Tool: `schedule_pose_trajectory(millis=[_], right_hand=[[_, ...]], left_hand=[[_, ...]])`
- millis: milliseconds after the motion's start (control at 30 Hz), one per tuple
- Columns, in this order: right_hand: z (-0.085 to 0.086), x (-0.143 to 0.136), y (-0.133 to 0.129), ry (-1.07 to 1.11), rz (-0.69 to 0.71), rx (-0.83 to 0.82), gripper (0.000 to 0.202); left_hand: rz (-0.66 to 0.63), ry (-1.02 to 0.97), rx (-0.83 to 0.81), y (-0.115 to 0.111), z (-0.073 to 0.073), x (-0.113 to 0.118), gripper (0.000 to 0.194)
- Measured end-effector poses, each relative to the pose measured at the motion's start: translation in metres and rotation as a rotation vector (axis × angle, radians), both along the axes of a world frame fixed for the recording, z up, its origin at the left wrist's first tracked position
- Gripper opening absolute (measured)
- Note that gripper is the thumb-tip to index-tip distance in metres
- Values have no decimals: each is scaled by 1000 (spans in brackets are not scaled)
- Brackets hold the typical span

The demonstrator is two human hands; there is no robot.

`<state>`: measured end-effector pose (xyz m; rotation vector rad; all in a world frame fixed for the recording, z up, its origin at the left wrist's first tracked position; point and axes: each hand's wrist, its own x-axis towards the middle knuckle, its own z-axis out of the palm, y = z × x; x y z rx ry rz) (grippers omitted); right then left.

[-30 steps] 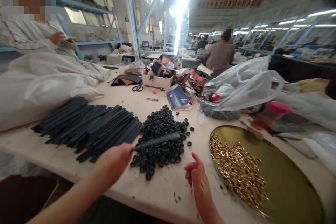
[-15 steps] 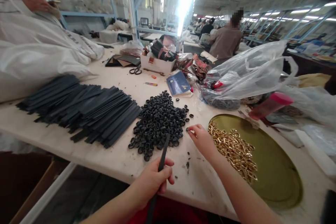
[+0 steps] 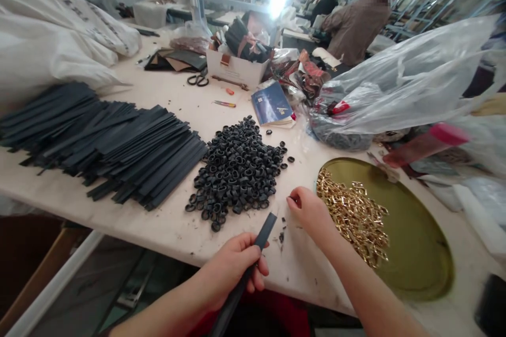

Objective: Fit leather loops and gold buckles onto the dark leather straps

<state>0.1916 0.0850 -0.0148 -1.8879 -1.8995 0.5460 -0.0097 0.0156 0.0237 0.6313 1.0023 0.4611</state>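
My left hand (image 3: 237,266) is closed round a flat black strip (image 3: 265,229). The strip's cut end points up and away over the table edge, while its tail hangs below my wrist. My right hand (image 3: 310,213) is closed in a pinch low over the table, between the black loops and the gold hardware. Something small and dark shows at its fingertips, too small to name. Just beyond my hands rises a heap of small black loops (image 3: 237,168). Gold metal clasps (image 3: 353,216) lie beside my right wrist on a round gold-coloured tray (image 3: 419,242).
Stacked black strips (image 3: 118,147) cover the table's left side. Farther back are scissors (image 3: 198,79), a blue booklet (image 3: 272,104) and a white box (image 3: 235,68). Plastic bags (image 3: 395,100) and a pink-capped container (image 3: 427,145) crowd the right. A person (image 3: 358,18) is in the background.
My right hand has drawn back slightly from the loops, its fingers curled tighter. The strip in my left hand has turned its flat face up and tilted rightward. The view has shifted downward.
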Motion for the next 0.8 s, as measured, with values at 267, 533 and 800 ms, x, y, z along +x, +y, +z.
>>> schedule_pose_trajectory(millis=[267, 533, 800], right_hand=[[24, -23, -92, 1366, -199, -482, 30], [21, -32, -127, 1060, -60, -245, 21], [16, -35, -139, 963, 9, -147, 39]], left_hand=[[-171, 95, 183, -25, 3, 11, 23], [-550, 644, 841, -32, 27, -1, 31], [-535, 490, 629, -44, 25, 2, 45]])
